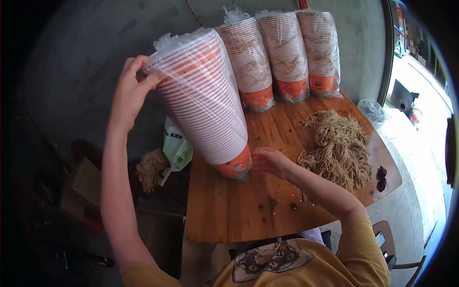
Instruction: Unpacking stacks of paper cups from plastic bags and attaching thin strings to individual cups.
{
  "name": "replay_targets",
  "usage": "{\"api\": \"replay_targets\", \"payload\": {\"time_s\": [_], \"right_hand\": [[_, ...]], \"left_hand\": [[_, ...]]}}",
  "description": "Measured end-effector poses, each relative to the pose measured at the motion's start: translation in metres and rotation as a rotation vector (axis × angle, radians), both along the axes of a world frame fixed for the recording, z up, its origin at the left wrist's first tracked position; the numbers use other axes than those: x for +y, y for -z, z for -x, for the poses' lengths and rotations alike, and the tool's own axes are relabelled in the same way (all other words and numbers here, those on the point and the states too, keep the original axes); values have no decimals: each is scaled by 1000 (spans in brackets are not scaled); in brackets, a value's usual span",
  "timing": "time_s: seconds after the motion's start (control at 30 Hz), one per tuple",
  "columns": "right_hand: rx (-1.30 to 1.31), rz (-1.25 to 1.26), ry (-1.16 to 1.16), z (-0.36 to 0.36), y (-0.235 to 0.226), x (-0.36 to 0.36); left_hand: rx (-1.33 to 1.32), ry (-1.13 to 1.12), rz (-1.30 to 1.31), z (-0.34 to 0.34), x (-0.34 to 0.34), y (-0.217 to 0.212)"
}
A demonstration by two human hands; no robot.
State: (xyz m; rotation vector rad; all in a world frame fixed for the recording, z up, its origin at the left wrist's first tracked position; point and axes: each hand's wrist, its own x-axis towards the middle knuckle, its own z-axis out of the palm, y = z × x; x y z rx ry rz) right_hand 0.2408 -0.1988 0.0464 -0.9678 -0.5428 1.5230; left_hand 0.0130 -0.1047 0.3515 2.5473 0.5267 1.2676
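A tall stack of nested orange-and-white paper cups [203, 103] in a clear plastic bag leans to the left over the wooden table. Its orange base meets the tabletop. Near the top of the stack, my left hand [131, 91] pinches the bag and the cup rims between thumb and fingers. Beside the base, on its right, is my right hand [271, 162], fingers stretched toward the orange bottom cup. Whether those fingertips touch the bag is hard to see. No object shows in my right hand.
Three more bagged cup stacks [284, 57] stand along the table's back edge by the wall. A heap of tan strings [339, 148] lies on the right of the wooden table [224, 205], with small dark objects [381, 179] beyond. A green-and-white bag [177, 146] sits left of the table.
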Motion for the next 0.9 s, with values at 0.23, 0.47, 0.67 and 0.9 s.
{"api": "replay_targets", "payload": {"time_s": [0.23,0.47,0.67,0.9], "right_hand": [[-760,-879,602,-46,-145,20],[-474,-328,-278,-34,-191,1],[-267,-551,-5,-26,-152,-23],[156,-698,-15,-36,-37,-44]], "left_hand": [[-26,-30,-57,1,-16,22],[-140,81,-232,3,-55,36],[80,205,-572,7,-88,57],[158,401,-775,2,-103,138]]}}
